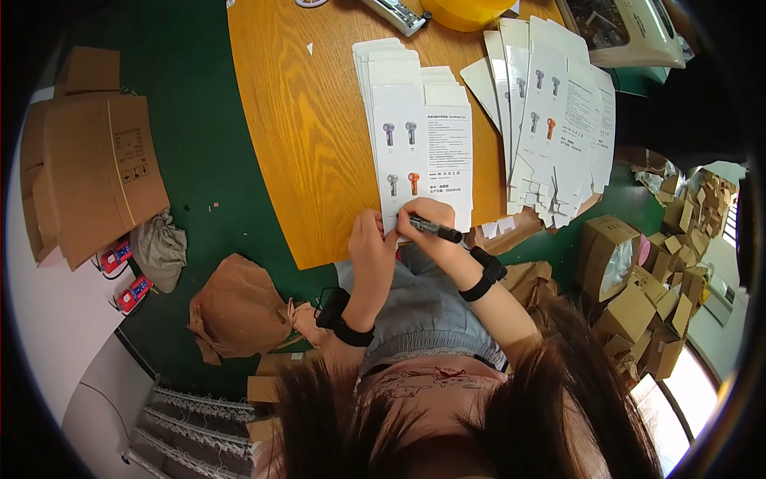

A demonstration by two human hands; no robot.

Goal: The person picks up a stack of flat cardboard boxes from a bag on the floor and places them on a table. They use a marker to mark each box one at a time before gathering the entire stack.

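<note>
On the wooden table, a stack of flattened white cartons (403, 96) printed with small handheld fans lies in front of me. My right hand (429, 217) is closed round a black marker pen (435, 228), its tip hidden by the fingers near the cartons' lower end. At the same near end, my left hand (372, 246) is closed on the edge of the top carton. Both wrists wear black straps. Another fanned-out stack of flattened white cartons (558, 120) rests to the right, partly overlapping itself.
On the table's (287, 144) far side are a yellow round container (471, 12), a grey handheld device (399, 14) and a pale machine (638, 32). A large brown carton (120, 168) stands left; crumpled brown paper (239, 307) lies on the green floor. Cardboard boxes (638, 303) pile up at right.
</note>
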